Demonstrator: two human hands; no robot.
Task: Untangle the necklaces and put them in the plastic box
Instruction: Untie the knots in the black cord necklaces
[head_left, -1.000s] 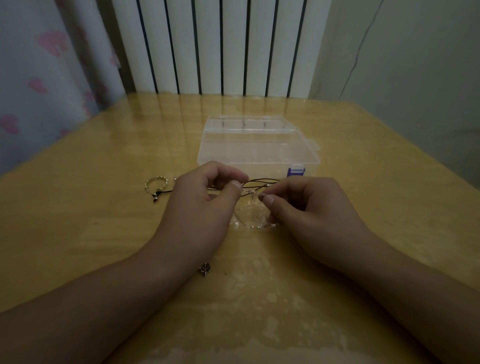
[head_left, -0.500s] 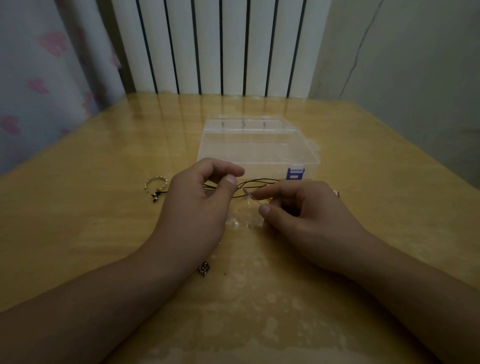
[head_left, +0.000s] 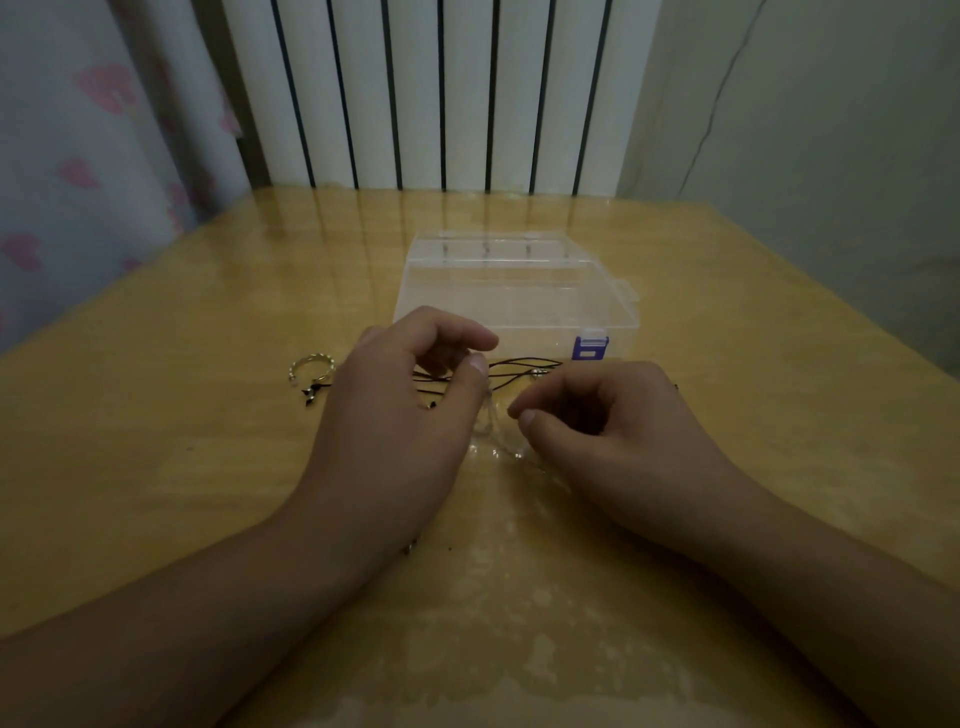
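Looks like we're right in the untangling step here, nothing has gone into the plastic box (head_left: 519, 291) yet, and it sits shut on the tabletop (head_left: 156, 467) just behind the hands. The black cord necklaces (head_left: 519, 366) lie stretched across the tabletop between the box and the hands, with a thin pale chain (head_left: 493, 441) bunched up in the gap between the two thumbs. The left hand (head_left: 395, 415) has its fingers curled with thumb and forefinger close together over the cords, probably pinching a strand, though it's too dim to be sure. The right hand (head_left: 597, 431) is curled too, thumb tip pressed toward the forefinger right by the pale chain; I can't tell if it actually has hold of it. Next move, I'd guess, needs a slow pull apart to free one strand without tightening the knot. A gold ring-like piece (head_left: 310, 366) sits off to the left.
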